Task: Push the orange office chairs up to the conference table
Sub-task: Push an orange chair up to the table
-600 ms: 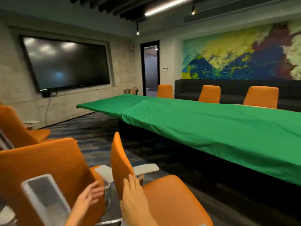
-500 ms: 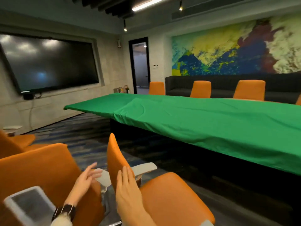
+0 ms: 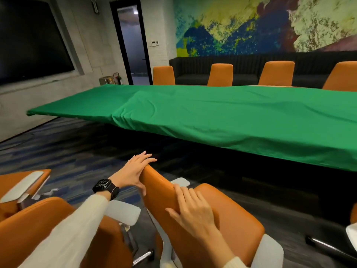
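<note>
Both my left hand [image 3: 133, 171] and right hand [image 3: 193, 209] lie flat, holding nothing, on the orange leather chair back [image 3: 160, 190] — next I shove it toward the green-draped counter [image 3: 212, 113].

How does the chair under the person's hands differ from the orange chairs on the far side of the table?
The near chair stands apart from the green-covered table, bare floor between; the far chairs sit tucked against it. Left hand and right hand rest on the near chair's back; nobody touches the far chairs. All are orange.
</note>
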`<state>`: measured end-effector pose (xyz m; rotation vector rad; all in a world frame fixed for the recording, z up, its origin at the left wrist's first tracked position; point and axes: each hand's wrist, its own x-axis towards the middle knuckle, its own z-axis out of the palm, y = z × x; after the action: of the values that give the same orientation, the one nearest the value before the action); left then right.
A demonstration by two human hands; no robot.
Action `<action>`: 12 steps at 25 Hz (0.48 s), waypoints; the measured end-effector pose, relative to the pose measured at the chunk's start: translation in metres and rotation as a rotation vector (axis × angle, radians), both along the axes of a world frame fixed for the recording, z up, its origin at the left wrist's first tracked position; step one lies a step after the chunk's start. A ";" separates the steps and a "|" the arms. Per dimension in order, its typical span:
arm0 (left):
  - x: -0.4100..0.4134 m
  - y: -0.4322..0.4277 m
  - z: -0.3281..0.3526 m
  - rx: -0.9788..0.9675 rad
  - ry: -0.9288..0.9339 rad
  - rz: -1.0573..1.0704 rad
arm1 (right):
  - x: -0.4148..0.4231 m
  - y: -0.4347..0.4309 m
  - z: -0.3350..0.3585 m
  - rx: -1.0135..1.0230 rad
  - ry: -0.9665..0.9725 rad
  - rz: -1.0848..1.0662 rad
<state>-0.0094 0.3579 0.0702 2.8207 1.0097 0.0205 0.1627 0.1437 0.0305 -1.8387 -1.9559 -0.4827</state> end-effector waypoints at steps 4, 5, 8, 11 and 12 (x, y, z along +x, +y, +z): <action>0.024 0.016 -0.010 -0.038 -0.126 -0.031 | 0.037 0.013 0.016 0.215 -0.017 0.049; 0.037 0.019 -0.010 -0.050 -0.128 -0.043 | 0.050 0.014 0.028 0.263 0.011 0.046; 0.079 0.026 -0.010 -0.096 -0.142 -0.059 | 0.100 0.019 0.034 0.189 -0.003 -0.073; 0.130 0.037 -0.015 -0.066 -0.196 -0.044 | 0.169 0.038 0.006 0.009 -0.010 -0.202; 0.149 0.042 -0.015 -0.056 -0.211 -0.035 | 0.189 0.048 0.008 -0.010 0.018 -0.196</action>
<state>0.1401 0.3997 0.0552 2.7142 0.8991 0.2754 0.3514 0.1913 0.0383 -2.0447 -1.7785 -0.5146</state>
